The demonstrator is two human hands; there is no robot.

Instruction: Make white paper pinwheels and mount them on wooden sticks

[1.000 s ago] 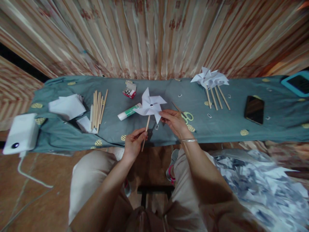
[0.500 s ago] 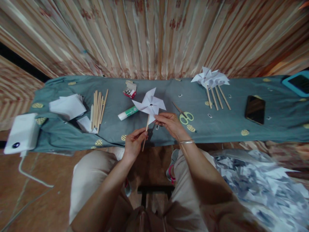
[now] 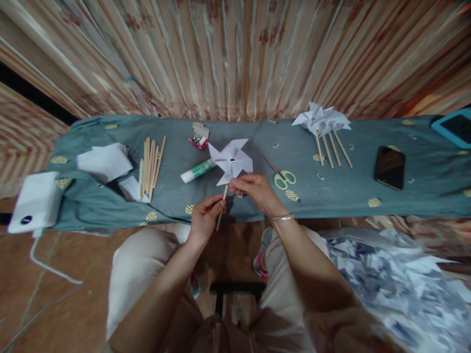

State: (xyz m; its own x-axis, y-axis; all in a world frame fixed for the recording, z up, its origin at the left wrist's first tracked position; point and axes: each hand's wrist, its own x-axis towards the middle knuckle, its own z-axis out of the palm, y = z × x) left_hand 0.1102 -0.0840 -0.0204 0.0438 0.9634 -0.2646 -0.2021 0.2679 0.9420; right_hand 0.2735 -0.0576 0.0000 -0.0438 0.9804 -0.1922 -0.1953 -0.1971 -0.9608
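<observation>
A white paper pinwheel (image 3: 239,158) with a shiny pin at its centre stands out over the cloth, its wooden stick (image 3: 225,192) slanting down towards me. My left hand (image 3: 205,215) is closed round the lower part of that stick. Thumb and fingers of my right hand (image 3: 255,190) are pinched together at the pinwheel's lower edge, by the top of the stick; their exact contact is partly hidden. Just left of the pinwheel lies a green and white glue stick (image 3: 198,170). Behind it sits an open small box of pins (image 3: 199,137). Green-handled scissors (image 3: 282,177) lie right of my right hand.
On the green cloth (image 3: 342,196) are wooden sticks (image 3: 149,164), white paper sheets (image 3: 105,162), several finished pinwheels (image 3: 323,119) and a phone (image 3: 390,166). A white power bank (image 3: 35,201) with a cable is at left. A bag of paper pieces (image 3: 401,279) stands lower right.
The pinwheel's blades have turned clockwise. My right hand has shifted slightly left and down along the lower blade towards the stick. My left hand keeps its hold.
</observation>
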